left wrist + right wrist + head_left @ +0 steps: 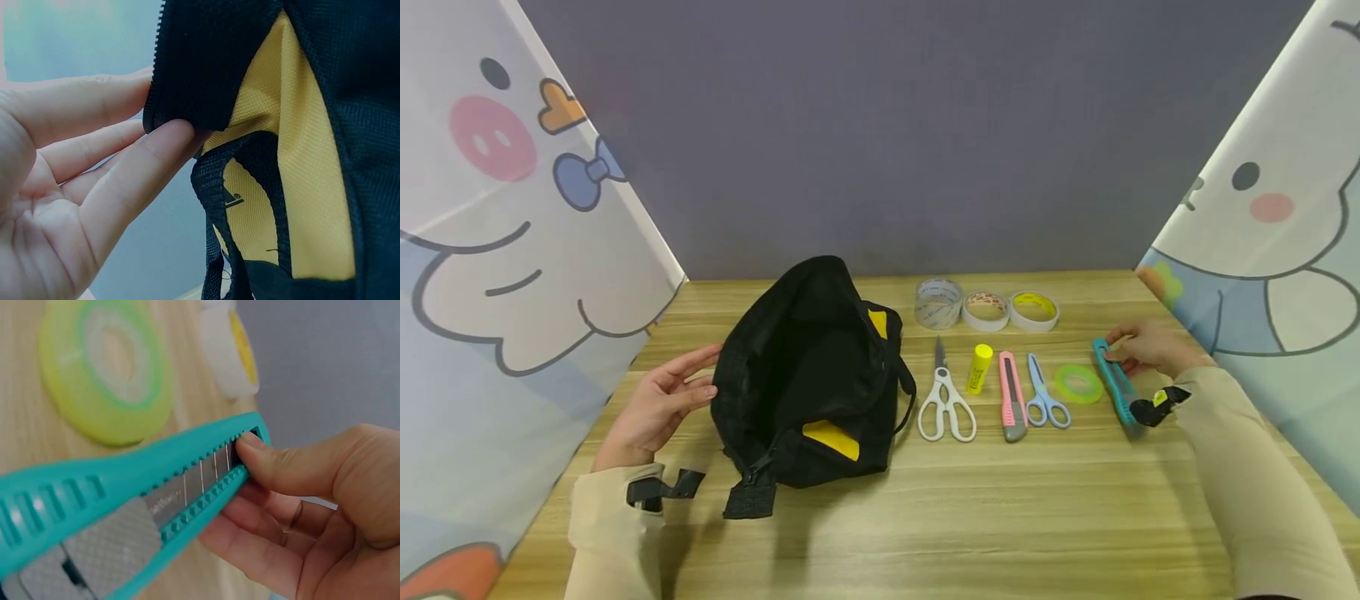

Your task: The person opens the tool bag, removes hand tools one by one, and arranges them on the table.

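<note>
A black bag with yellow patches lies on its side, its wide mouth facing the left. My left hand pinches the zippered rim of that mouth between thumb and fingers; the left wrist view shows the zipper edge, yellow lining and a black strap loop. On the right, my right hand holds a teal utility knife by its far end, thumb on the blade slot and fingers beneath. The blade's scored segments show inside the slot in the right wrist view.
Between bag and knife lie white-handled scissors, a yellow glue stick, a pink utility knife, blue scissors and a green tape roll. Behind them stand a clear tape roll and two white-sided rolls. A grey partition closes the back.
</note>
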Tool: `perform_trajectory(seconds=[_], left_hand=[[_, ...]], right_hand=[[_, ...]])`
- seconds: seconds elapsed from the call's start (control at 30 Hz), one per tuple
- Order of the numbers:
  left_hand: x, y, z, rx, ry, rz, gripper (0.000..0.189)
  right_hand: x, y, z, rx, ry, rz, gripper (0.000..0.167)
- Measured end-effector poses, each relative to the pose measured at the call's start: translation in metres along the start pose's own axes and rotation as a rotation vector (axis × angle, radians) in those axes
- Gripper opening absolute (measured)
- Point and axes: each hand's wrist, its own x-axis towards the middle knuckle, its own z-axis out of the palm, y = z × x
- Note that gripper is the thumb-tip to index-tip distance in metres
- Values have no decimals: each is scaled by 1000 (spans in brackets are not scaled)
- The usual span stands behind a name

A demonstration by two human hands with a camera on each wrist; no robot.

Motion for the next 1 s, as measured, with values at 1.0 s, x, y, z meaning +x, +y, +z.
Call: perform_trajectory(seconds=[1.0], left_hand=[[9, 9, 10, 98, 21, -6, 54]], right_hand=[[-9, 24, -7, -57, -25, 104, 36]])
